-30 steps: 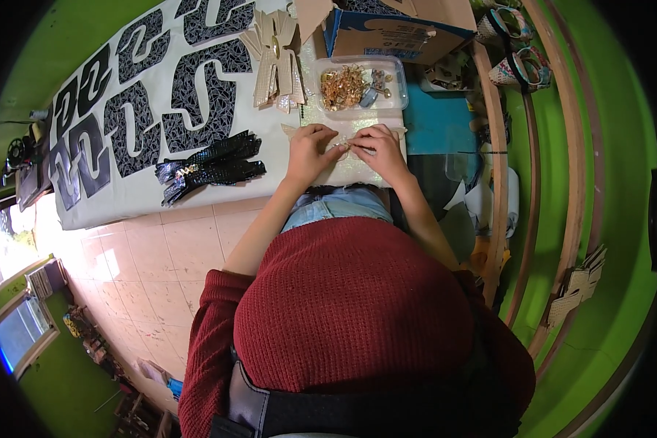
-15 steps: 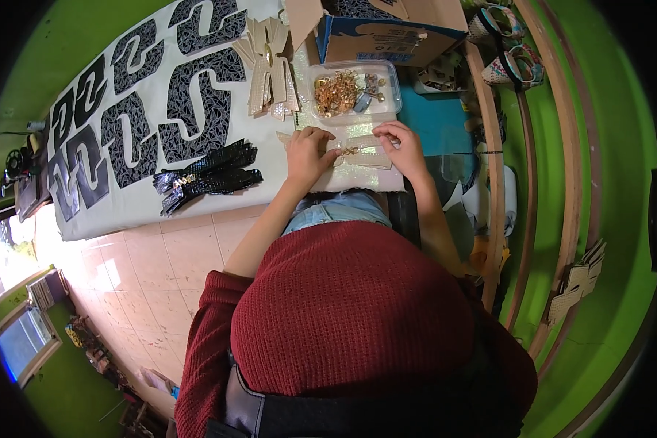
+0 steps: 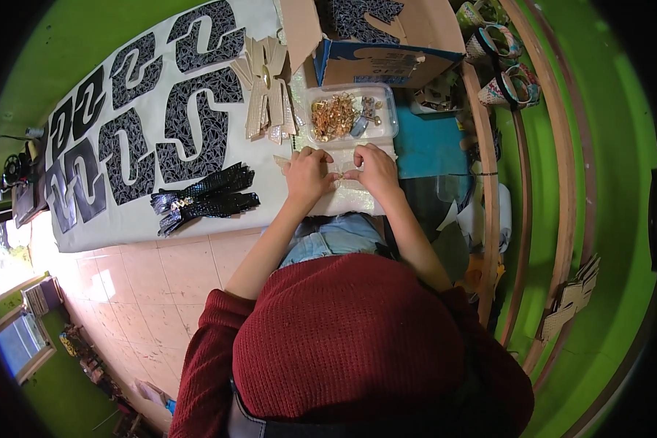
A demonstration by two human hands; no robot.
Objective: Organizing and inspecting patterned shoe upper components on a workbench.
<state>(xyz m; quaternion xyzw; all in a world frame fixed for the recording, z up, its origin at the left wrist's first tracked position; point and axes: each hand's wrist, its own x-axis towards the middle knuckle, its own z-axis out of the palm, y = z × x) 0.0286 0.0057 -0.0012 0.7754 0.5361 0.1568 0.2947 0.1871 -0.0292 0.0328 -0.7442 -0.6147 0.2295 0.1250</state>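
On the table's near edge lies a cream textured strap piece [image 3: 352, 196], mostly hidden by my hands, with a small gold metal fitting [image 3: 341, 175] at its middle. My left hand [image 3: 309, 175] is closed on the piece from the left, thumb at the fitting. From the other side my right hand [image 3: 377, 171] pinches it, its thumb tip almost meeting the left one. Just beyond, a clear plastic tub [image 3: 388, 136] holds a heap of gold metal fittings [image 3: 333, 117] and some small silvery and grey parts.
Left of my hands lies a black glossy strap bundle [image 3: 204, 197]. Cream strap bundles [image 3: 269, 87] sit beyond it. Several black patterned S-shaped cutouts [image 3: 197, 135] cover the white cloth [image 3: 255, 157]. A cardboard box [image 3: 387, 62] stands behind the tub. Wooden rails [image 3: 493, 219] run along the right.
My right hand has moved left, and its thumb now meets the left thumb over the gold fitting. The cream strap piece is more covered. The view has tilted, so the table appears lower.
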